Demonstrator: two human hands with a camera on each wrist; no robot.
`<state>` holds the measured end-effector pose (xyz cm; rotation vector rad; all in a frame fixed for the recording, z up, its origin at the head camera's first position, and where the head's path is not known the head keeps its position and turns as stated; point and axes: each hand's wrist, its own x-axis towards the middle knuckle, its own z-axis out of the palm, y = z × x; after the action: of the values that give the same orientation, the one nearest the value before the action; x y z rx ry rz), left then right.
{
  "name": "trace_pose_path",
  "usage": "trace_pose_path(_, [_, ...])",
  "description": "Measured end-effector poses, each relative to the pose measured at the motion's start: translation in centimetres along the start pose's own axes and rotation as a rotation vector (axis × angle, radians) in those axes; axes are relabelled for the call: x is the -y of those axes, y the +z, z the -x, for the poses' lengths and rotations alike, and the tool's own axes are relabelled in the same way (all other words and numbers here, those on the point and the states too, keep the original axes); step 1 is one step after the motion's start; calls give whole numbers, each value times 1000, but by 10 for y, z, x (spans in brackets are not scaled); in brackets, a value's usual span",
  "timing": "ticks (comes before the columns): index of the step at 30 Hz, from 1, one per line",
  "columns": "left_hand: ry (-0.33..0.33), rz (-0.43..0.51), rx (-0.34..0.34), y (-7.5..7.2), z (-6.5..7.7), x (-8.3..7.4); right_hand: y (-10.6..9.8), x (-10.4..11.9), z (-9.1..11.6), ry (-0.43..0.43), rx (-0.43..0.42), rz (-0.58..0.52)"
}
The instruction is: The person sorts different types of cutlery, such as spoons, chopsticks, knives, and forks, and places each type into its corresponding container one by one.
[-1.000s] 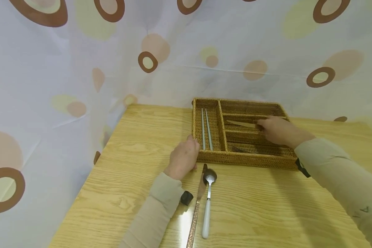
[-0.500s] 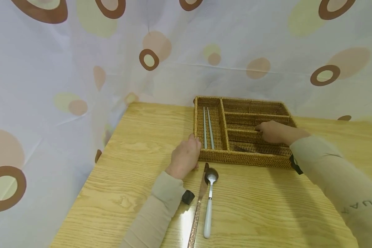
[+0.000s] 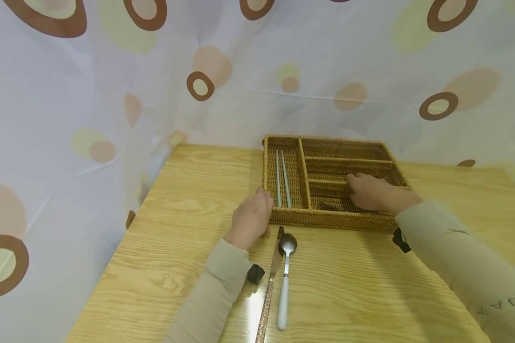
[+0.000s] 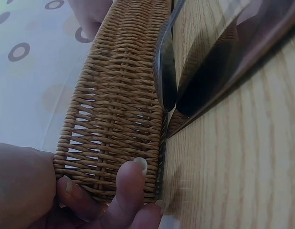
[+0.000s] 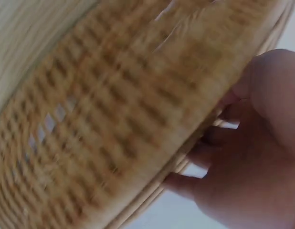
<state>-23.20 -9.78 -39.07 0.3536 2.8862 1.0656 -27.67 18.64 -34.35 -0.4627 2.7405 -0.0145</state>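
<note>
A wicker cutlery tray stands on the table, divided into compartments. At its front left corner my left hand grips the end wall, and in the left wrist view its fingers curl round the wicker. My right hand reaches down into the tray, near the divider between the middle and front compartments. In the right wrist view the right fingers go behind the rim, hiding their tips and whatever they touch. Two pale chopsticks lie in the left compartment. A dark fork lies in the front one.
Before the tray lie a table knife with a coppery patterned handle and a spoon with a white handle, side by side. A patterned cloth hangs behind the wooden table.
A second ago my right hand held a knife over the middle compartment. Its blade went out of sight, and the hand shifted left and toward the front. My left hand kept its grip.
</note>
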Motion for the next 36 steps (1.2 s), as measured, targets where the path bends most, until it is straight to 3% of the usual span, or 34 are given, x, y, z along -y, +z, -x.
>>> trace_pose_path(3, [-3, 6, 1, 0, 1, 1, 1, 18, 9, -50, -139, 80])
trace_pose_path(9, [4, 10, 3, 0, 1, 3, 13, 64, 29, -359, -628, 185])
trace_pose_path(13, [15, 12, 0, -1, -1, 3, 30, 97, 45, -487, -729, 131])
trace_pose_path(19, [8, -19, 10, 0, -2, 3, 62, 132, 68, -556, -687, 61])
trace_pose_path(25, [-2, -22, 7, -1, -3, 5, 85, 158, 89, -605, -486, -40])
trace_pose_path(30, [17, -7, -3, 0, -2, 3, 95, 166, 96, -578, -327, -61])
trace_pose_path(36, [22, -9, -11, -1, 0, 3, 99, 165, 94, -543, -265, -89])
